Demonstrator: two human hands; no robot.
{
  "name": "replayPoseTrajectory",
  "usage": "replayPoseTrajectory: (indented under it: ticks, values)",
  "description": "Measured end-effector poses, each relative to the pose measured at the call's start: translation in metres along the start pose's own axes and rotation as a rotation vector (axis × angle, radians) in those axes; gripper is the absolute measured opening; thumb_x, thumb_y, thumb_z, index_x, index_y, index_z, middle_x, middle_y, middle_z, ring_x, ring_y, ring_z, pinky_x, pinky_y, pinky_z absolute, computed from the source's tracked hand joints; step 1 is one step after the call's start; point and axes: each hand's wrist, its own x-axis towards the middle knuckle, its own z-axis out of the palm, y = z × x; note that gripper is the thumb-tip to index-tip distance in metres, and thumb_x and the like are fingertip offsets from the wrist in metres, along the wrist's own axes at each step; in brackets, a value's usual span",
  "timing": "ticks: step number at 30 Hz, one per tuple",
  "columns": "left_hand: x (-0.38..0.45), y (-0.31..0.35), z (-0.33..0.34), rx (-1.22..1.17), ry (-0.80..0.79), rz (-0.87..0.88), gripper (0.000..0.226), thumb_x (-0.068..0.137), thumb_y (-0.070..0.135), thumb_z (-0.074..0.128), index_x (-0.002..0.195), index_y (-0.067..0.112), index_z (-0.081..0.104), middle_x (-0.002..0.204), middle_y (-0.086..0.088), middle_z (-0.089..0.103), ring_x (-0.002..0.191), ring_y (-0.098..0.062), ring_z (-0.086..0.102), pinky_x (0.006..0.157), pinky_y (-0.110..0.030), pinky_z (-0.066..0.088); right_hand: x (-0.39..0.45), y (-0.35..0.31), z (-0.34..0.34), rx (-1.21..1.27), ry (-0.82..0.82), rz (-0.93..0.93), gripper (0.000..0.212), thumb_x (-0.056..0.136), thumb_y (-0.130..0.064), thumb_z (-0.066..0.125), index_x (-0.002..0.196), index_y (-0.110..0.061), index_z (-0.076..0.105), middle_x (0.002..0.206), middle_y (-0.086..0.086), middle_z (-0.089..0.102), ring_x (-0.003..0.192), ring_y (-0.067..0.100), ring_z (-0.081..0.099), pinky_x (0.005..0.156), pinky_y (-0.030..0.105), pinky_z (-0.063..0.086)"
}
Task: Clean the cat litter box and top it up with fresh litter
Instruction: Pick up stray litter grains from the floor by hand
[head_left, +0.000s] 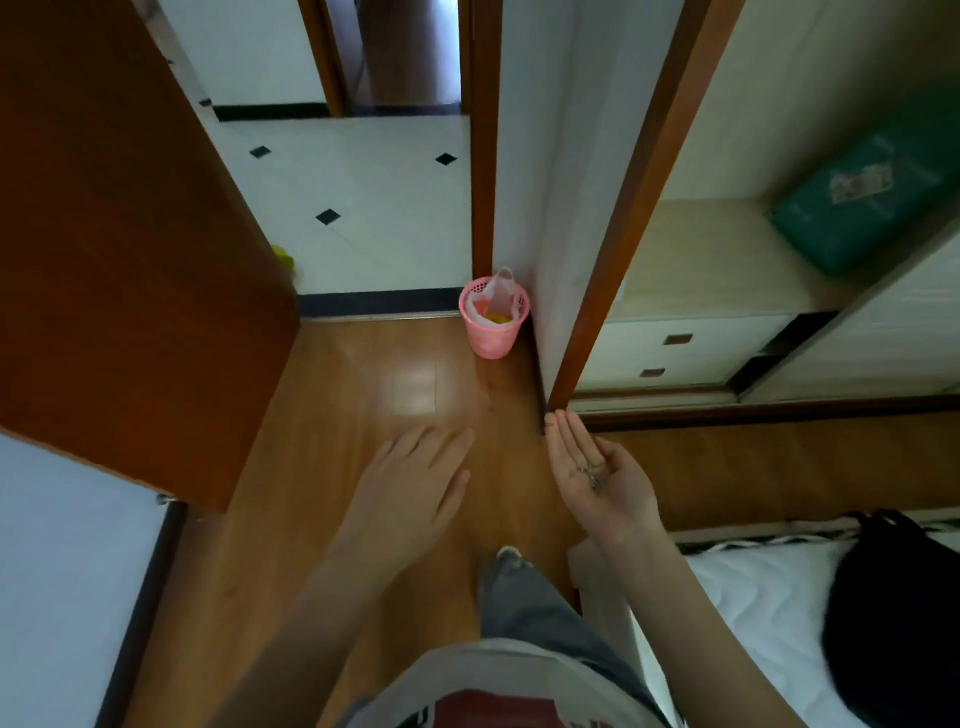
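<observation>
Both flat: left hand (415, 480), right hand (597, 467) cupping grey bits; pink bin (493, 332) bag-lined.

Left hand (415, 478) palm down, fingers (447, 441) spread; right hand (597, 467) palm up, flat.

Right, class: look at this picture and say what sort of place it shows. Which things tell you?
Most likely a bedroom in a home: a mattress at the lower right, a wardrobe with drawers and a small pink wastebasket on the wooden floor by an open door.
</observation>
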Motion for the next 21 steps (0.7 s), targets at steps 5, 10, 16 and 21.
replayPoseTrajectory:
  ticks: [5, 10, 16, 21]
  values:
    - [0.116, -0.025, -0.025, 0.014, 0.084, -0.040, 0.046, 0.096, 0.036, 0.033, 0.120, 0.017, 0.066, 0.116, -0.001, 0.068, 0.107, -0.020, 0.065, 0.089, -0.036, 0.052, 0.063, -0.052, 0.099, -0.078, -0.054, -0.012, 0.040, 0.102, -0.022, 0.036, 0.116, 0.007, 0.060, 0.115, 0.026, 0.066, 0.106, 0.038, 0.061, 0.099, 0.044, 0.045]
    - [0.205, -0.057, -0.029, 0.023, 0.124, -0.059, 0.050, 0.096, 0.036, 0.031, 0.117, 0.011, 0.069, 0.115, -0.008, 0.070, 0.104, -0.026, 0.067, 0.089, -0.041, 0.053, 0.120, -0.081, 0.169, -0.080, -0.064, -0.008, 0.040, 0.103, -0.026, 0.039, 0.114, 0.005, 0.061, 0.113, 0.023, 0.067, 0.106, 0.037, 0.064, 0.092, 0.045, 0.049]
    - [0.285, -0.106, 0.001, 0.018, 0.155, -0.005, 0.055, 0.102, 0.038, 0.025, 0.111, 0.010, 0.071, 0.108, -0.007, 0.071, 0.098, -0.023, 0.069, 0.086, -0.036, 0.054, 0.205, -0.091, 0.218, -0.079, -0.016, 0.012, 0.040, 0.103, -0.024, 0.038, 0.110, 0.007, 0.063, 0.110, 0.023, 0.069, 0.102, 0.036, 0.066, 0.094, 0.045, 0.048]
    - [0.366, -0.175, 0.031, -0.013, 0.136, 0.040, 0.042, 0.093, 0.031, 0.038, 0.106, 0.008, 0.071, 0.104, -0.008, 0.072, 0.093, -0.026, 0.070, 0.083, -0.037, 0.055, 0.300, -0.090, 0.267, -0.061, 0.026, -0.010, 0.049, 0.102, -0.018, 0.035, 0.091, 0.014, 0.070, 0.108, 0.025, 0.068, 0.094, 0.038, 0.069, 0.091, 0.045, 0.050]
